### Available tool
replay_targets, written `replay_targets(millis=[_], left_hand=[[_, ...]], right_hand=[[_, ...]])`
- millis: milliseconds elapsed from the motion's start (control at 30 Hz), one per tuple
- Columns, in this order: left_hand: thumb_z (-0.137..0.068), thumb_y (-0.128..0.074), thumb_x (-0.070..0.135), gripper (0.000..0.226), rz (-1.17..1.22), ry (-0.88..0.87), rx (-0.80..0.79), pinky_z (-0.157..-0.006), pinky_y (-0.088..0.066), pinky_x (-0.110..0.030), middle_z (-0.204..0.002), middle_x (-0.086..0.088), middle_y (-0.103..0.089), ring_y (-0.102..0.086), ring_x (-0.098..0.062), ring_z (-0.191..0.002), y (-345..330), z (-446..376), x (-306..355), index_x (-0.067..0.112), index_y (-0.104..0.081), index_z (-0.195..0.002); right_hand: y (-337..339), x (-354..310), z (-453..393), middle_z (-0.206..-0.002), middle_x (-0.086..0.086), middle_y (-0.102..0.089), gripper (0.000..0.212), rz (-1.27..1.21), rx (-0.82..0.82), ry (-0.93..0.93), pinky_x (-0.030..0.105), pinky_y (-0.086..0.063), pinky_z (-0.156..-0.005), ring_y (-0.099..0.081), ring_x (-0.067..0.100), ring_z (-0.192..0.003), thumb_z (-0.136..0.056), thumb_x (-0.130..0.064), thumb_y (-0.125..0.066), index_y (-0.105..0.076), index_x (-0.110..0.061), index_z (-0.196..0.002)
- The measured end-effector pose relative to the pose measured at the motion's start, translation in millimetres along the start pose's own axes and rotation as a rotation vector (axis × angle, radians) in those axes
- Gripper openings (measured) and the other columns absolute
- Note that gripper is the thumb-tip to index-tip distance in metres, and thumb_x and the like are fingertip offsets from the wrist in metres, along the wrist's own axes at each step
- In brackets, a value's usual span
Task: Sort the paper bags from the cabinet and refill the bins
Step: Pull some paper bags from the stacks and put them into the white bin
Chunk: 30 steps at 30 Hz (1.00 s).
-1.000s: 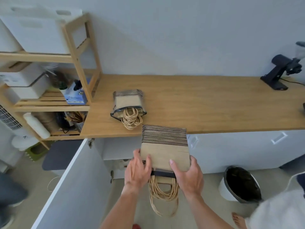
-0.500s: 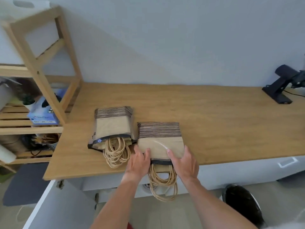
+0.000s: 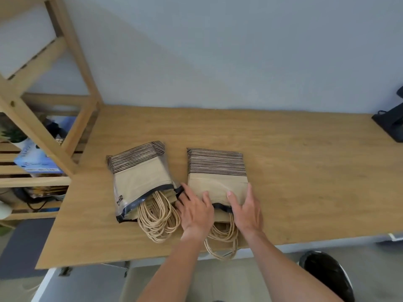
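Note:
Two bundles of brown paper bags in clear plastic wrap lie side by side on the wooden counter (image 3: 294,171), twine handles spilling toward me. The left bundle (image 3: 139,179) lies slightly askew. The right bundle (image 3: 217,171) lies straight, its handles hanging over the counter's front edge. My left hand (image 3: 196,211) holds the right bundle's near left corner, thumb on top. My right hand (image 3: 246,209) holds its near right corner, fingers along the side. Both hands touch only this bundle.
A wooden shelf unit (image 3: 43,118) stands at the counter's left end, with a blue box (image 3: 32,164) and clutter on its shelves. A black stand (image 3: 392,125) sits at the far right. Below are an open white cabinet door (image 3: 43,286) and a black-lined bin (image 3: 329,277).
My hands lifted the right bundle from below the counter and set it down beside the left bundle. It now rests farther onto the counter, and my view has moved closer.

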<state>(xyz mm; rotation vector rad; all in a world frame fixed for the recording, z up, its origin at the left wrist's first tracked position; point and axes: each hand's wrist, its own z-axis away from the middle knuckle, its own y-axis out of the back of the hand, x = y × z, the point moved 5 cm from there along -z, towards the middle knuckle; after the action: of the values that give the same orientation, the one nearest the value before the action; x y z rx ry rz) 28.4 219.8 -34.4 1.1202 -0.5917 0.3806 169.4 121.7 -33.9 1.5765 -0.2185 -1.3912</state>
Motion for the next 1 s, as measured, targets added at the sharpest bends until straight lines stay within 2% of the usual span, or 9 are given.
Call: replay_targets(millis=[133,233,300,433,633,733,800,867,1000], left_hand=[[-0.099,-0.028,0.054,0.079,-0.096,0.089,0.109,-0.111,-0.025,-0.049,-0.149,-0.019,-0.036,-0.033,-0.039,-0.134,-0.3,2.2,2.0,0.004,-0.004,-0.155],[-0.099,-0.027,0.053,0.075,-0.086,0.108,0.121,-0.108,-0.028,-0.048,-0.148,-0.019,-0.037,-0.033,-0.037,-0.133,-2.6,-2.5,5.0,0.008,-0.007,-0.155],[-0.099,-0.027,0.053,0.072,-0.047,0.133,0.128,-0.106,-0.03,-0.049,-0.148,-0.02,-0.034,-0.032,-0.038,-0.133,-3.8,-3.7,7.4,0.012,-0.008,-0.155],[-0.1,-0.027,0.052,0.066,0.041,0.172,0.129,-0.104,-0.032,-0.052,-0.15,-0.025,-0.017,-0.028,-0.043,-0.132,-8.3,-3.5,10.3,0.023,-0.007,-0.156],[-0.099,-0.028,0.055,0.071,0.06,0.218,0.149,-0.108,-0.029,-0.052,-0.153,-0.024,-0.011,-0.025,-0.043,-0.135,-7.3,4.9,4.4,0.016,-0.012,-0.155],[-0.099,-0.028,0.055,0.069,0.084,0.207,0.127,-0.107,-0.031,-0.052,-0.152,-0.024,-0.015,-0.03,-0.044,-0.134,-7.7,9.2,1.1,0.016,-0.014,-0.155],[-0.1,-0.029,0.053,0.069,0.127,0.168,0.111,-0.106,-0.034,-0.051,-0.149,-0.023,-0.023,-0.036,-0.043,-0.13,-5.1,12.9,0.6,0.014,-0.014,-0.155],[-0.101,-0.031,0.048,0.067,0.185,0.077,0.097,-0.108,-0.033,-0.048,-0.148,-0.023,-0.031,-0.037,-0.039,-0.132,0.7,16.9,2.9,0.011,-0.014,-0.155],[-0.105,-0.031,0.033,0.05,0.26,-0.102,0.139,-0.109,-0.034,-0.036,-0.143,-0.014,-0.05,-0.041,-0.028,-0.134,19.8,24.3,-3.1,0.007,-0.032,-0.148]], right_hand=[[-0.1,-1.1,-12.0,-0.143,0.011,-0.05,0.082,0.037,-0.013,-0.002,0.043,-0.043,-0.095,-0.049,0.033,-0.126,-0.091,-0.068,-0.049,-0.018,-0.03,-0.158],[-2.4,-5.2,-19.6,-0.144,0.012,-0.048,0.083,0.049,-0.033,0.001,0.043,-0.042,-0.094,-0.047,0.033,-0.128,-0.092,-0.069,-0.046,-0.016,-0.029,-0.158],[-4.1,-9.5,-26.6,-0.146,0.013,-0.047,0.084,0.061,-0.048,-0.004,0.044,-0.041,-0.096,-0.045,0.034,-0.13,-0.092,-0.069,-0.044,-0.014,-0.028,-0.159],[-5.9,-14.5,-37.5,-0.15,0.014,-0.043,0.086,0.082,-0.083,-0.009,0.046,-0.04,-0.099,-0.044,0.034,-0.132,-0.093,-0.07,-0.042,-0.011,-0.027,-0.16],[-3.3,-15.2,-41.5,-0.147,0.016,-0.043,0.088,0.091,-0.148,-0.038,0.045,-0.04,-0.098,-0.046,0.036,-0.13,-0.091,-0.072,-0.043,-0.009,-0.028,-0.159],[2.8,-17.2,-38.2,-0.143,0.019,-0.043,0.09,0.137,-0.153,-0.073,0.046,-0.038,-0.099,-0.045,0.038,-0.129,-0.088,-0.074,-0.045,-0.014,-0.027,-0.158],[10.5,-24.5,-32.2,-0.145,0.02,-0.04,0.087,0.262,-0.08,-0.01,0.048,-0.033,-0.104,-0.041,0.038,-0.13,-0.089,-0.073,-0.043,-0.02,-0.023,-0.156],[12.8,-41.5,-24.1,-0.15,0.02,-0.034,0.08,0.338,-0.002,0.156,0.049,-0.028,-0.109,-0.036,0.036,-0.134,-0.093,-0.067,-0.041,-0.024,-0.018,-0.155],[-10.2,-75.5,0.0,-0.16,0.018,-0.024,0.067,0.342,-0.086,0.457,0.052,-0.017,-0.117,-0.023,0.035,-0.146,-0.1,-0.054,-0.04,-0.028,-0.016,-0.154]])
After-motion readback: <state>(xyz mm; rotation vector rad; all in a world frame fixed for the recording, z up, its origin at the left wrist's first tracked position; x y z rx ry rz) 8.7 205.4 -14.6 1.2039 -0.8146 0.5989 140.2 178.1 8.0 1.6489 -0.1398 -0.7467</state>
